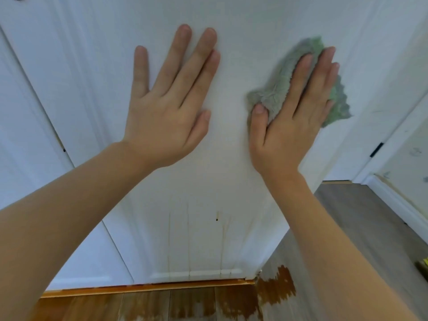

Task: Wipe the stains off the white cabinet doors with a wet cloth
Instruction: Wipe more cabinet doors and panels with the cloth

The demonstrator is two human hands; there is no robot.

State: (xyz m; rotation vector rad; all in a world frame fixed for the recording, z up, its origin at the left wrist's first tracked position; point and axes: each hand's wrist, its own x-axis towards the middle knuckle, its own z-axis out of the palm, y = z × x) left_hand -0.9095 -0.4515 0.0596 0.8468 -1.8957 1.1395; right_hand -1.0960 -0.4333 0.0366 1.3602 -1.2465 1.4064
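A white cabinet door fills the view in front of me. My left hand lies flat against it with fingers straight and spread. My right hand presses a grey-green fuzzy cloth flat on the door, fingers straight over it, thumb on its lower left edge. Part of the cloth sticks out to the right of my fingers. Faint brownish drip streaks run down the lower part of the door, beside a small dark spot.
A second white door stands to the left. A wooden floor with brown wet-looking patches lies below. At the right a grey floor meets a white skirting board and door frame.
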